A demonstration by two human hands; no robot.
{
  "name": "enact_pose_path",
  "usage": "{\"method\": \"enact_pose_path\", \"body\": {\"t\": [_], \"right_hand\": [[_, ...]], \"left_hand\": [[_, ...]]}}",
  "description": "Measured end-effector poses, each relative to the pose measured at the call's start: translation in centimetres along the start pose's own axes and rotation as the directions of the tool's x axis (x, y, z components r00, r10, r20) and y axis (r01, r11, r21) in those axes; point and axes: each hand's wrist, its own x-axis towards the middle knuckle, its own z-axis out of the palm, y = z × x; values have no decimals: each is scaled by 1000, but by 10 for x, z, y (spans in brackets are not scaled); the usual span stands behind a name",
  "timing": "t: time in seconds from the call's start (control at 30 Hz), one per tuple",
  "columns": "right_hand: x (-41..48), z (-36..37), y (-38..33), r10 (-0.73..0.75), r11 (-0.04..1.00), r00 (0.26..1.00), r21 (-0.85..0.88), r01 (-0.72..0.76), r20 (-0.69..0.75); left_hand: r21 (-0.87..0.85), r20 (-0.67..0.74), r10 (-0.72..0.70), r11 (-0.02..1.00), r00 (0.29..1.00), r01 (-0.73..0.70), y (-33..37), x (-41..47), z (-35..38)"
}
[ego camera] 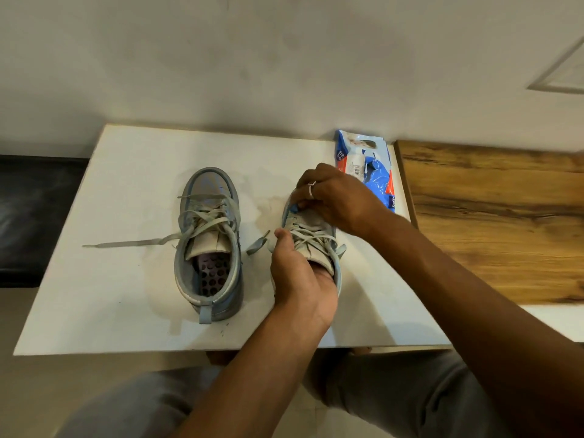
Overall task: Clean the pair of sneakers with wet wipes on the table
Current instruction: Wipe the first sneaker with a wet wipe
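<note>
Two grey-blue high-top sneakers sit on a white table (126,295). The left sneaker (208,245) stands alone, toe pointing away, laces loose, one lace trailing left. My left hand (300,279) grips the right sneaker (313,235) at its collar, fingers inside the opening. My right hand (335,197) lies curled over that sneaker's toe and presses something small against it; the wipe itself is hidden under the fingers. A blue wet wipes pack (366,169) lies flat behind my right hand, near the wall.
A wooden board (505,216) adjoins the table on the right. A dark surface (31,216) sits left of the table. The wall runs close behind. Damp smears mark the tabletop between the sneakers. My knees show under the front edge.
</note>
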Motion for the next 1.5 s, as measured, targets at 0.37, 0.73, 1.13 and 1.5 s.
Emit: {"method": "enact_pose_path", "body": {"t": [0.37, 0.73, 1.13, 1.5], "right_hand": [[16, -11, 9, -86, 991, 995, -97, 90, 45], [25, -19, 17, 19, 986, 999, -165, -12, 38], [2, -8, 10, 15, 989, 999, -146, -19, -34], [-27, -7, 10, 46, 990, 999, -136, -42, 27]], "left_hand": [[-16, 9, -10, 1000, 1000, 10, -2, 5, 0], [3, 11, -8, 1000, 1000, 8, -2, 4, 0], [8, -17, -14, 1000, 1000, 15, 2, -3, 4], [-4, 1, -1, 1000, 1000, 1, -1, 3, 0]]}}
